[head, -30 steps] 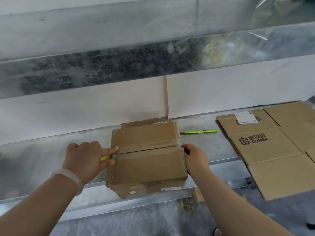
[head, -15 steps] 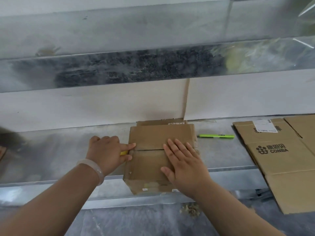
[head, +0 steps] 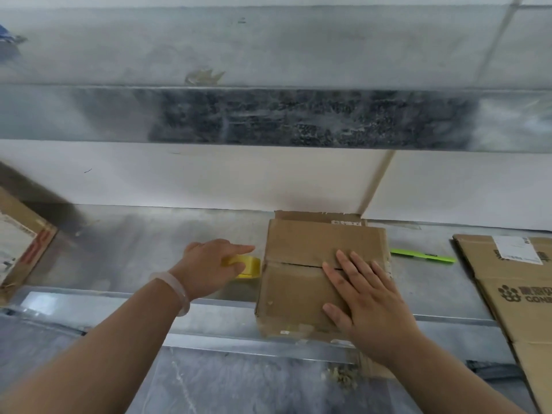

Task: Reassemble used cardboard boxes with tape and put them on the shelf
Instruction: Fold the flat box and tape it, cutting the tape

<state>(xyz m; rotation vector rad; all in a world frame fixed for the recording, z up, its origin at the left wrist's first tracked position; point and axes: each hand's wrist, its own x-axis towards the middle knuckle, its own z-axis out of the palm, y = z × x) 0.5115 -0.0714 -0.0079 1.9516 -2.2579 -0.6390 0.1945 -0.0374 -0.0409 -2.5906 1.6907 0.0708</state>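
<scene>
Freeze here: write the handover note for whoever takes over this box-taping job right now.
Left hand grips the yellow tape roll on the shelf, just left of the box.
Right hand lies flat, fingers straight, pressing the box's closed flaps.
Done: box folded up, flaps shut; I can't make out tape across the seam.
Left: tape the seam, place the box, then do the flat cardboard at right.

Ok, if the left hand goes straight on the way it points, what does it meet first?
Probably the cardboard box, on its left side, just past the tape roll the left hand grips; depth is unclear.
</scene>
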